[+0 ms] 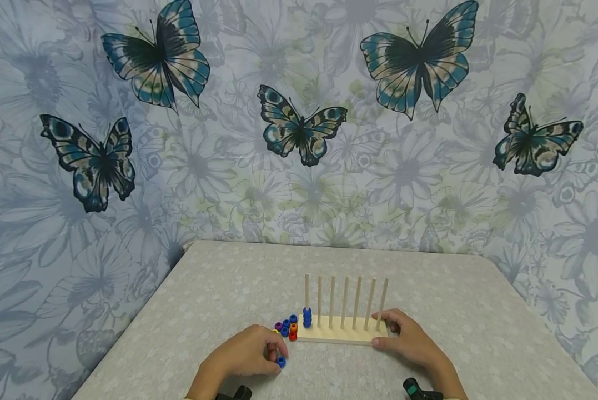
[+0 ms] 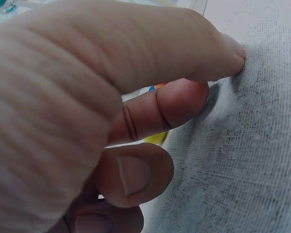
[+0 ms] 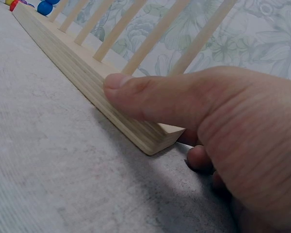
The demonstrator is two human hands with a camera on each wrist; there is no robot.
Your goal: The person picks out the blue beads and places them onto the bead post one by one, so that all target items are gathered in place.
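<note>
Fingertips of left hand [image 1: 246, 351] pinching small blue bead [image 1: 281, 361] on grey tablecloth [image 1: 219, 289], right hand [image 1: 411, 339] gripping end of pale unmarked wooden peg rack [image 1: 341, 331], blue beads stacked on its leftmost peg, loose beads [image 1: 287, 328] just beside.

Left hand [image 2: 87, 111] fills the view, fingers curled, fingertips pressing the grey cloth-covered table [image 2: 247, 160]. Yellow bead [image 2: 155, 139] and an orange sliver [image 2: 158, 86] visible between the fingers.

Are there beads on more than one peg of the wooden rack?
No: in the head view blue beads sit only on the leftmost peg of the rack; the other pegs are bare.
</note>
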